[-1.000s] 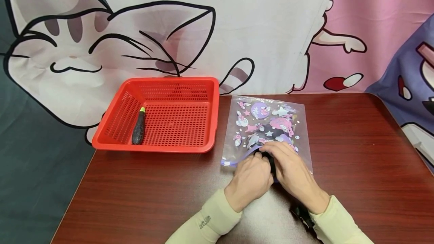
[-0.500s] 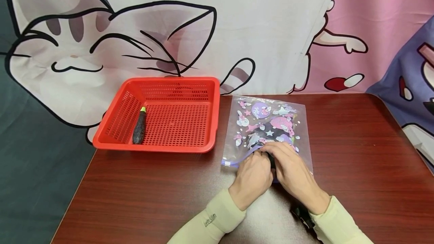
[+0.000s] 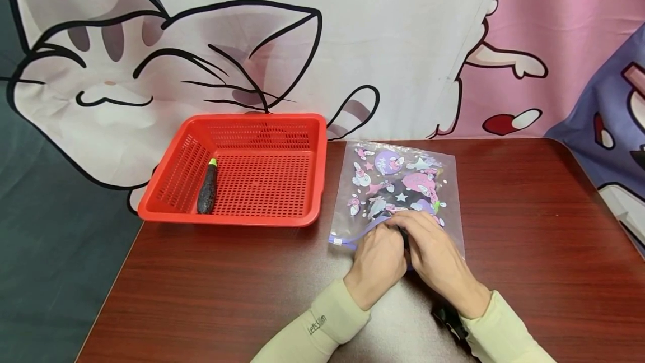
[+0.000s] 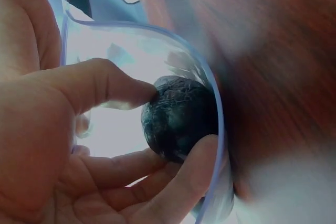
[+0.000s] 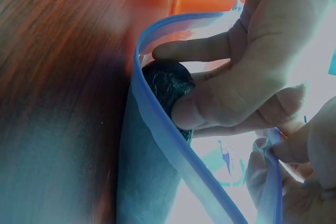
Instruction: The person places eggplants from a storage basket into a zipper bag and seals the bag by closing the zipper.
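A clear zip bag (image 3: 347,214) printed with pink and purple cartoon figures lies flat, its purple-edged mouth toward me. My left hand (image 3: 380,259) reaches into that mouth. In the left wrist view its thumb and fingers grip the rounded, wrinkled end of a dark zucchini-like vegetable (image 4: 181,111). Most of that vegetable's length is hidden by the bag print and hands. My right hand (image 3: 435,256) is at the right of the mouth; in the right wrist view its fingers (image 5: 296,148) pinch the purple bag edge (image 5: 270,192). Dark shapes show through the bag.
Left of the bag stands a red perforated basket (image 3: 314,184). Inside it lies a dark vegetable (image 3: 206,189) with a yellow-green tip. A white slider (image 3: 337,241) sits at the zip's left end. Behind the brown table (image 3: 504,212) hangs a printed cloth (image 3: 403,43).
My left hand and sleeve have shifted slightly right, deeper toward the bag mouth. A green patch now shows through the bag's right side. The right hand has stayed in place.
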`<state>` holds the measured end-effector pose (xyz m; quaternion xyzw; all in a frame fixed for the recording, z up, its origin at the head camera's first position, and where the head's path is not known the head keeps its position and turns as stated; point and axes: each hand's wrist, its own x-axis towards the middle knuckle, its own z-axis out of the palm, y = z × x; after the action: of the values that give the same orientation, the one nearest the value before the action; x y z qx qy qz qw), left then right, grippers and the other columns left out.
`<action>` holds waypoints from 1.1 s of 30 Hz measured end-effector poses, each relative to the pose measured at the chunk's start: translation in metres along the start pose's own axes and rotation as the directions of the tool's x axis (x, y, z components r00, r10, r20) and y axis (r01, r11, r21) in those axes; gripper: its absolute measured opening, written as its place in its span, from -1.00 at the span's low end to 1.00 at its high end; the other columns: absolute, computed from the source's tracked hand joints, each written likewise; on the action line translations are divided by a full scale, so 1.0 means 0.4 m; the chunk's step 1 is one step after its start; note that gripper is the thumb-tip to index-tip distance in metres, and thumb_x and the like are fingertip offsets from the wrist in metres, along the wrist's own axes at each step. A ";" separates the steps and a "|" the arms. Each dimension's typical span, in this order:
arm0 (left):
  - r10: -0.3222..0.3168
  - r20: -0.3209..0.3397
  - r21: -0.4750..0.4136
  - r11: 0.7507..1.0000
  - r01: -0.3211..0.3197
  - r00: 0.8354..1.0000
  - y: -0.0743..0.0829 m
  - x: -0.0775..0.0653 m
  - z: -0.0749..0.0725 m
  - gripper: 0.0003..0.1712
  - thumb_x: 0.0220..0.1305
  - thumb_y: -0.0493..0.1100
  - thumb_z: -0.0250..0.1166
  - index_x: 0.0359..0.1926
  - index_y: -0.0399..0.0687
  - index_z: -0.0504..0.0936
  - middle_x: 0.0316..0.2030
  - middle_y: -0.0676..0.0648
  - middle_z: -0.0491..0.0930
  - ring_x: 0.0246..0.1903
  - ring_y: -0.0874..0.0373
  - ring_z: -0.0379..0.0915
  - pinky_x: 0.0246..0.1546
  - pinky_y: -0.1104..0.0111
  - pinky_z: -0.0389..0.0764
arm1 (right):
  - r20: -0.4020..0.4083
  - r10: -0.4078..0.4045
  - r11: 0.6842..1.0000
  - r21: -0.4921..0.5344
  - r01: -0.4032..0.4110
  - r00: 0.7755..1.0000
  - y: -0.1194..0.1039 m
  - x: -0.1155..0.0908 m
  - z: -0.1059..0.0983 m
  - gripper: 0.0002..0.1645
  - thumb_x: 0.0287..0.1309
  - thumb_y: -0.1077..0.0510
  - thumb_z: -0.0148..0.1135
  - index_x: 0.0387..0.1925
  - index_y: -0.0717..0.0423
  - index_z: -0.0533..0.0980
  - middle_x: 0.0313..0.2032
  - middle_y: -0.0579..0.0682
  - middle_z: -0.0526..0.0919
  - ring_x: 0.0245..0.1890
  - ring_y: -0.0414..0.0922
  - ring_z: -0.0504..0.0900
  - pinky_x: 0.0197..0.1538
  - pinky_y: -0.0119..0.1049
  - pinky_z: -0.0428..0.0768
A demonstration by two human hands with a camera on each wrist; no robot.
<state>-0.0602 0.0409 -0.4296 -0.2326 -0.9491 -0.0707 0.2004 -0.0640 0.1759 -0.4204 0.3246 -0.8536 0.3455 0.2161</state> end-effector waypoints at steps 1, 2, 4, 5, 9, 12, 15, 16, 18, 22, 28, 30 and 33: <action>-0.001 -0.001 -0.003 1.000 0.001 1.000 0.000 0.001 0.000 -0.87 -0.09 -0.15 0.44 -0.48 -0.06 0.67 -0.58 0.07 0.57 -0.61 0.17 0.53 -0.64 0.38 0.46 | -0.001 0.000 1.000 0.000 0.000 1.000 0.000 0.000 0.000 -0.51 0.50 0.18 -0.32 -0.02 0.22 0.58 -0.02 0.07 0.64 0.02 -0.02 0.56 0.26 -0.37 0.27; -0.001 -0.001 -0.006 1.000 0.001 1.000 0.000 0.001 -0.001 -0.86 -0.10 -0.16 0.44 -0.47 -0.07 0.67 -0.58 0.07 0.57 -0.61 0.16 0.53 -0.65 0.38 0.46 | -0.001 0.001 1.000 0.000 -0.001 1.000 0.000 0.000 -0.001 -0.51 0.50 0.18 -0.32 -0.02 0.22 0.58 -0.02 0.07 0.64 0.02 -0.02 0.56 0.26 -0.38 0.27; -0.006 0.004 -0.022 1.000 0.006 1.000 0.000 0.001 -0.002 -0.86 -0.11 -0.18 0.43 -0.46 -0.09 0.66 -0.57 0.06 0.56 -0.61 0.16 0.53 -0.65 0.38 0.47 | -0.003 0.002 1.000 0.000 -0.002 1.000 0.001 0.000 -0.002 -0.51 0.51 0.17 -0.33 -0.02 0.22 0.58 -0.02 0.07 0.64 0.01 -0.02 0.56 0.26 -0.38 0.27; -0.008 0.006 -0.033 0.999 0.008 1.000 -0.001 0.001 -0.002 -0.86 -0.11 -0.19 0.43 -0.45 -0.10 0.66 -0.56 0.05 0.57 -0.60 0.16 0.54 -0.64 0.38 0.48 | -0.003 0.002 1.000 0.002 -0.002 1.000 0.001 0.000 -0.002 -0.50 0.51 0.16 -0.33 -0.02 0.22 0.58 -0.02 0.07 0.64 0.01 -0.02 0.56 0.26 -0.38 0.27; -0.013 0.021 -0.073 0.997 0.014 1.000 -0.002 0.002 -0.002 -0.88 -0.10 -0.22 0.42 -0.47 -0.11 0.65 -0.56 0.04 0.57 -0.59 0.15 0.55 -0.61 0.38 0.50 | -0.006 -0.001 1.000 0.005 0.001 1.000 0.001 0.001 -0.003 -0.50 0.52 0.16 -0.34 -0.02 0.22 0.58 -0.03 0.05 0.64 0.01 -0.03 0.56 0.25 -0.39 0.28; -0.008 0.021 -0.078 0.997 0.009 1.000 -0.002 0.002 -0.001 -0.90 -0.08 -0.22 0.41 -0.48 -0.10 0.65 -0.57 0.05 0.57 -0.58 0.14 0.56 -0.58 0.36 0.52 | -0.014 -0.010 1.000 0.004 0.010 1.000 0.001 0.003 -0.002 -0.50 0.52 0.17 -0.34 -0.03 0.22 0.58 -0.03 0.06 0.64 0.00 -0.03 0.56 0.25 -0.38 0.28; -0.004 0.015 -0.071 0.997 0.005 1.000 -0.001 0.004 0.001 -0.91 -0.05 -0.21 0.40 -0.48 -0.09 0.66 -0.56 0.05 0.58 -0.57 0.14 0.57 -0.55 0.35 0.54 | -0.022 -0.019 1.000 0.001 0.019 1.000 0.000 0.004 -0.002 -0.51 0.52 0.18 -0.33 -0.03 0.23 0.58 -0.04 0.07 0.64 -0.01 -0.02 0.57 0.24 -0.38 0.28; -0.006 0.015 -0.067 0.998 0.007 1.000 -0.001 0.004 0.001 -0.91 -0.04 -0.20 0.40 -0.47 -0.09 0.67 -0.56 0.05 0.58 -0.56 0.13 0.58 -0.54 0.34 0.54 | -0.023 -0.021 1.000 0.002 0.021 1.000 0.000 0.004 -0.001 -0.51 0.52 0.18 -0.33 -0.03 0.23 0.58 -0.04 0.07 0.64 -0.01 -0.02 0.57 0.24 -0.38 0.29; -0.007 0.016 -0.060 0.998 0.008 1.000 0.000 0.004 0.001 -0.92 -0.02 -0.19 0.40 -0.47 -0.09 0.67 -0.56 0.05 0.59 -0.55 0.13 0.58 -0.52 0.34 0.55 | -0.024 -0.020 1.000 0.004 0.020 1.000 0.000 0.005 -0.002 -0.51 0.50 0.20 -0.33 -0.03 0.23 0.58 -0.04 0.06 0.64 -0.01 -0.02 0.57 0.23 -0.38 0.29; -0.014 0.017 -0.060 0.998 0.015 1.000 -0.001 0.004 -0.001 -0.93 0.00 -0.20 0.39 -0.46 -0.10 0.68 -0.57 0.04 0.59 -0.56 0.13 0.58 -0.54 0.34 0.55 | -0.018 -0.014 1.000 0.013 0.014 1.000 -0.001 0.005 -0.003 -0.53 0.48 0.22 -0.30 -0.03 0.23 0.58 -0.04 0.04 0.64 -0.01 -0.04 0.56 0.22 -0.40 0.30; -0.027 0.005 -0.073 0.997 0.027 1.000 -0.004 0.001 -0.012 -0.86 -0.03 -0.18 0.43 -0.42 -0.14 0.69 -0.52 0.03 0.60 -0.56 0.14 0.57 -0.56 0.36 0.54 | -0.034 -0.035 0.999 0.008 0.035 0.999 -0.001 0.006 -0.003 -0.52 0.51 0.21 -0.31 -0.03 0.25 0.58 -0.04 0.07 0.64 -0.02 -0.03 0.57 0.23 -0.40 0.30; -0.028 0.011 -0.071 0.997 0.029 1.000 -0.005 -0.002 -0.016 -0.80 -0.04 -0.16 0.44 -0.38 -0.18 0.69 -0.48 0.01 0.60 -0.55 0.14 0.57 -0.55 0.36 0.55 | -0.038 -0.041 0.999 0.003 0.041 0.998 -0.001 0.006 -0.003 -0.52 0.53 0.20 -0.32 -0.04 0.26 0.58 -0.04 0.08 0.64 -0.02 -0.02 0.57 0.23 -0.40 0.30; -0.026 0.020 -0.068 0.997 0.027 0.999 -0.004 -0.004 -0.022 -0.73 -0.03 -0.15 0.44 -0.31 -0.23 0.69 -0.45 -0.02 0.60 -0.53 0.13 0.57 -0.52 0.36 0.56 | -0.039 -0.042 0.999 0.000 0.042 0.998 -0.002 0.004 -0.002 -0.51 0.55 0.19 -0.32 -0.04 0.27 0.58 -0.04 0.10 0.64 -0.02 -0.02 0.57 0.23 -0.40 0.30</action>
<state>-0.0565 0.0370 -0.4224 -0.2275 -0.9509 -0.1037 0.1823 -0.0646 0.1755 -0.4184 0.3357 -0.8420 0.3477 0.2399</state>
